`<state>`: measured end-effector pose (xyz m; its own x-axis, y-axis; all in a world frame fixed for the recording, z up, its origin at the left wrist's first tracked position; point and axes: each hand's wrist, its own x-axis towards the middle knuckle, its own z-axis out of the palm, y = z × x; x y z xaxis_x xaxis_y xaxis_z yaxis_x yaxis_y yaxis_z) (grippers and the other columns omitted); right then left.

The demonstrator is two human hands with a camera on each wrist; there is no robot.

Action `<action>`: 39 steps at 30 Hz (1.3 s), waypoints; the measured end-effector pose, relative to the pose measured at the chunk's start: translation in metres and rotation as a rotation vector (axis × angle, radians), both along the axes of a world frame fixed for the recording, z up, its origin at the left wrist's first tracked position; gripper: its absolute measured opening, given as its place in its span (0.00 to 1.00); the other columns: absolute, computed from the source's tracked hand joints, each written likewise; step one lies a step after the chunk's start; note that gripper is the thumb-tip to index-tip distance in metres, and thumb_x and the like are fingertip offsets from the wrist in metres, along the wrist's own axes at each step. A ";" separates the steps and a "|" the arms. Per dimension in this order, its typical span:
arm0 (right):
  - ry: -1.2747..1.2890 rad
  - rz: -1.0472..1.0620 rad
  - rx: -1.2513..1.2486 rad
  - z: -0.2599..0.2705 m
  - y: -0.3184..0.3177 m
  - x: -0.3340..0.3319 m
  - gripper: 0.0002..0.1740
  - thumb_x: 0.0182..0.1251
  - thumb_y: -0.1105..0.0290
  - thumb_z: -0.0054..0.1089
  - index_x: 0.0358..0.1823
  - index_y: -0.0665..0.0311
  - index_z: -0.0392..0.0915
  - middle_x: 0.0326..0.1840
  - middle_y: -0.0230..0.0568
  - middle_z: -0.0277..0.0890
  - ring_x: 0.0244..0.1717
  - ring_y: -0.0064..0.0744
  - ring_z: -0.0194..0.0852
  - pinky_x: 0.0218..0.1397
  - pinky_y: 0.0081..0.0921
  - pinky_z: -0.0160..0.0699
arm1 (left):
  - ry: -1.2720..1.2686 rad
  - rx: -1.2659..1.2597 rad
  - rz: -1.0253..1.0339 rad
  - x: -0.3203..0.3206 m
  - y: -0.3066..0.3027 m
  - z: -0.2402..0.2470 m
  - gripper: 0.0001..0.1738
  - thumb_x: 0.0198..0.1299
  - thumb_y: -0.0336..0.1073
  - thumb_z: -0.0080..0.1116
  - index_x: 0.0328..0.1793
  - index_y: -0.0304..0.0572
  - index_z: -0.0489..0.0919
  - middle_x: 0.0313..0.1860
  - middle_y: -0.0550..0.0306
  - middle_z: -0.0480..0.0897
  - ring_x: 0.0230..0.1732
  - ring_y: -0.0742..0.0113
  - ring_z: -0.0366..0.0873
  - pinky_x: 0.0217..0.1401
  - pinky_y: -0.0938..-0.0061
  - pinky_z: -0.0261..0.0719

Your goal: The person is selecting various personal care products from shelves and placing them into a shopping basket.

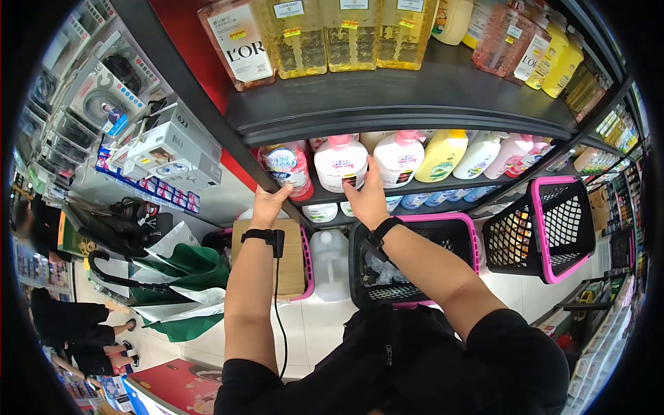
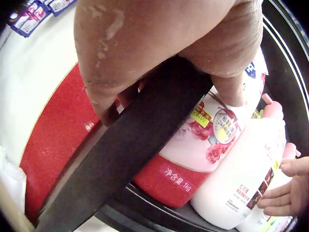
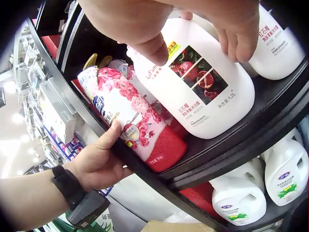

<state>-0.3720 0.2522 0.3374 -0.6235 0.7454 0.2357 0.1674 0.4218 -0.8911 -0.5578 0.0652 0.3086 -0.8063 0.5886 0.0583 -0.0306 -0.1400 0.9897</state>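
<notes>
On the middle shelf, a white pomegranate bottle with a pink top stands upright in the head view. My right hand grips it, thumb on the front, fingers at its side. To its left, at the shelf's end, is a red-and-pink flowered bottle. My left hand lies round the black shelf post, its thumb touching the flowered bottle and its other fingers bent on the post's far side.
More bottles stand to the right; large yellow ones fill the shelf above. Below are white bottles, a cardboard box, a clear jug and black-and-pink baskets. A green-and-white umbrella is at left.
</notes>
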 end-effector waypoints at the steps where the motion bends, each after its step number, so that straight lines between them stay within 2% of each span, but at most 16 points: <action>1: 0.006 0.022 -0.006 0.000 0.001 -0.001 0.49 0.59 0.72 0.72 0.78 0.72 0.52 0.68 0.67 0.70 0.70 0.60 0.70 0.75 0.42 0.66 | 0.005 0.000 0.011 -0.002 -0.001 -0.004 0.27 0.60 0.23 0.72 0.65 0.36 0.75 0.56 0.57 0.85 0.55 0.67 0.82 0.63 0.68 0.81; 3: 0.018 0.056 -0.015 0.000 0.005 -0.003 0.50 0.60 0.71 0.72 0.79 0.73 0.50 0.68 0.68 0.70 0.71 0.63 0.70 0.74 0.43 0.67 | 0.015 0.002 0.021 -0.005 -0.001 -0.012 0.27 0.60 0.23 0.71 0.65 0.36 0.75 0.56 0.57 0.85 0.55 0.67 0.82 0.64 0.68 0.80; 6: 0.005 0.026 0.021 0.004 0.009 -0.012 0.53 0.59 0.67 0.73 0.81 0.68 0.49 0.59 0.75 0.75 0.61 0.72 0.75 0.66 0.52 0.75 | 0.012 -0.052 0.024 0.005 -0.001 0.008 0.26 0.61 0.23 0.70 0.65 0.36 0.75 0.56 0.56 0.84 0.56 0.66 0.82 0.65 0.68 0.79; 7: -0.004 0.010 0.041 0.004 0.010 -0.015 0.53 0.59 0.67 0.73 0.81 0.70 0.48 0.57 0.76 0.75 0.58 0.73 0.77 0.63 0.53 0.77 | 0.012 -0.040 0.020 0.005 -0.001 0.006 0.25 0.61 0.22 0.69 0.65 0.36 0.76 0.57 0.57 0.84 0.56 0.66 0.82 0.65 0.68 0.79; 10: 0.014 0.049 0.015 0.003 0.012 -0.014 0.54 0.59 0.66 0.73 0.81 0.70 0.47 0.57 0.77 0.75 0.58 0.72 0.77 0.63 0.53 0.76 | 0.000 -0.026 0.032 0.004 -0.001 0.001 0.25 0.61 0.22 0.69 0.65 0.36 0.76 0.58 0.57 0.83 0.57 0.67 0.81 0.65 0.68 0.79; 14: 0.060 0.039 0.001 0.012 0.007 0.011 0.46 0.60 0.69 0.71 0.77 0.70 0.57 0.61 0.67 0.75 0.61 0.66 0.77 0.65 0.48 0.76 | 0.019 -0.026 0.038 0.005 0.000 0.002 0.26 0.62 0.21 0.69 0.65 0.38 0.75 0.58 0.58 0.83 0.57 0.67 0.81 0.66 0.68 0.78; 15: 0.064 0.022 -0.135 0.025 0.009 0.028 0.41 0.60 0.70 0.70 0.73 0.71 0.63 0.62 0.61 0.74 0.62 0.58 0.77 0.66 0.44 0.75 | 0.031 -0.017 0.039 0.008 0.000 0.005 0.27 0.62 0.21 0.68 0.67 0.38 0.73 0.60 0.58 0.82 0.58 0.67 0.80 0.67 0.68 0.77; 16: 0.083 -0.068 -0.023 0.012 0.019 0.040 0.40 0.59 0.70 0.71 0.72 0.72 0.63 0.61 0.59 0.74 0.62 0.53 0.76 0.67 0.43 0.74 | 0.024 -0.014 0.045 0.010 0.002 0.006 0.28 0.62 0.22 0.69 0.68 0.38 0.73 0.61 0.58 0.82 0.59 0.67 0.80 0.68 0.68 0.77; 18: 0.034 -0.245 0.040 0.008 0.039 0.062 0.42 0.57 0.70 0.73 0.72 0.73 0.63 0.64 0.60 0.73 0.65 0.55 0.74 0.69 0.43 0.71 | 0.004 -0.014 0.066 0.016 0.000 0.003 0.29 0.63 0.23 0.69 0.69 0.38 0.71 0.62 0.57 0.81 0.60 0.67 0.79 0.68 0.68 0.76; 21: 0.091 -0.245 0.105 -0.021 0.080 0.067 0.44 0.56 0.68 0.75 0.72 0.73 0.63 0.65 0.60 0.73 0.66 0.56 0.73 0.71 0.43 0.70 | 0.012 -0.095 0.057 0.008 -0.006 -0.031 0.35 0.61 0.26 0.72 0.73 0.37 0.68 0.66 0.54 0.79 0.65 0.64 0.77 0.72 0.66 0.73; 23: 0.108 -0.190 -0.010 -0.022 0.090 0.061 0.45 0.56 0.67 0.77 0.72 0.73 0.63 0.66 0.60 0.72 0.68 0.57 0.72 0.71 0.42 0.69 | -0.009 -0.138 0.077 0.010 -0.006 -0.030 0.38 0.60 0.27 0.73 0.75 0.36 0.67 0.68 0.53 0.78 0.67 0.62 0.76 0.74 0.66 0.71; 25: 0.107 -0.160 -0.054 -0.022 0.094 0.058 0.45 0.55 0.65 0.79 0.71 0.72 0.64 0.66 0.59 0.73 0.69 0.55 0.72 0.71 0.40 0.69 | -0.004 -0.108 0.076 0.011 -0.004 -0.031 0.37 0.60 0.27 0.74 0.74 0.36 0.68 0.67 0.53 0.79 0.66 0.62 0.76 0.73 0.66 0.71; 31: 0.130 -0.089 -0.100 -0.024 0.098 0.053 0.43 0.52 0.70 0.80 0.69 0.73 0.66 0.61 0.58 0.77 0.64 0.56 0.76 0.69 0.42 0.72 | 0.022 -0.120 0.097 0.006 -0.004 -0.040 0.37 0.59 0.30 0.75 0.73 0.36 0.68 0.65 0.54 0.80 0.64 0.63 0.77 0.71 0.67 0.72; 34: 0.153 -0.135 -0.052 -0.036 0.097 0.048 0.44 0.51 0.71 0.81 0.69 0.74 0.65 0.61 0.59 0.77 0.63 0.57 0.76 0.69 0.42 0.72 | 0.051 -0.146 0.127 0.008 -0.008 -0.042 0.38 0.60 0.32 0.75 0.74 0.35 0.68 0.66 0.53 0.79 0.63 0.62 0.77 0.71 0.67 0.73; 37: 0.224 -0.089 -0.094 -0.050 0.102 0.049 0.46 0.50 0.70 0.81 0.69 0.75 0.64 0.63 0.61 0.75 0.65 0.58 0.74 0.70 0.43 0.71 | 0.075 -0.196 0.130 0.010 -0.007 -0.037 0.42 0.61 0.36 0.76 0.76 0.33 0.65 0.67 0.50 0.77 0.64 0.60 0.76 0.71 0.67 0.72; 39: 0.170 -0.133 0.014 -0.066 0.102 0.057 0.44 0.53 0.69 0.78 0.69 0.76 0.64 0.63 0.65 0.73 0.68 0.61 0.70 0.73 0.47 0.68 | 0.048 -0.236 0.137 0.015 -0.012 -0.033 0.45 0.62 0.40 0.76 0.77 0.30 0.62 0.69 0.48 0.76 0.65 0.59 0.75 0.72 0.66 0.71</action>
